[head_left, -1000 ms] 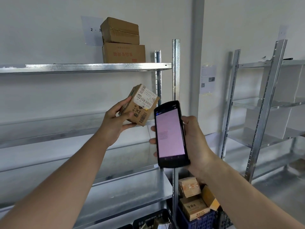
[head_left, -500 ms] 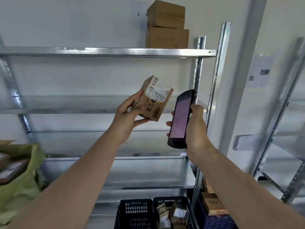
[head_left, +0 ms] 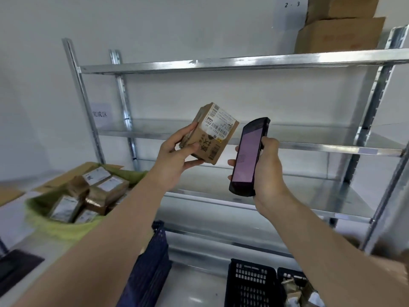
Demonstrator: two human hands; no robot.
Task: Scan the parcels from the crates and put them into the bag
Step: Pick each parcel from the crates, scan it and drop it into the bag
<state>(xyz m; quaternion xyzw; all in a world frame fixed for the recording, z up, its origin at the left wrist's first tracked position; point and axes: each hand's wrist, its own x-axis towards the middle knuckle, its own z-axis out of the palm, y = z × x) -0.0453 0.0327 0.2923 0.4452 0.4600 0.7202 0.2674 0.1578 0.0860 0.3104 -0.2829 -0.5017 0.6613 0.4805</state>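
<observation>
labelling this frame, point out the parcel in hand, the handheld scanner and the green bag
parcel (head_left: 218, 138), head view, printed brown side
handheld scanner (head_left: 249, 157), head view, lit screen
green bag (head_left: 64, 231), head view, near rim

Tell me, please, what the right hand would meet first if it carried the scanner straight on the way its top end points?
Probably the parcel that the left hand holds: the scanner in the right hand tips up-left toward its labelled face. Depth is unclear; it might pass in front.

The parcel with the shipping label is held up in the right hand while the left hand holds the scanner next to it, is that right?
The hands are swapped. In the head view the left hand grips the parcel with the shipping label, and the right hand holds the scanner next to it.
</observation>
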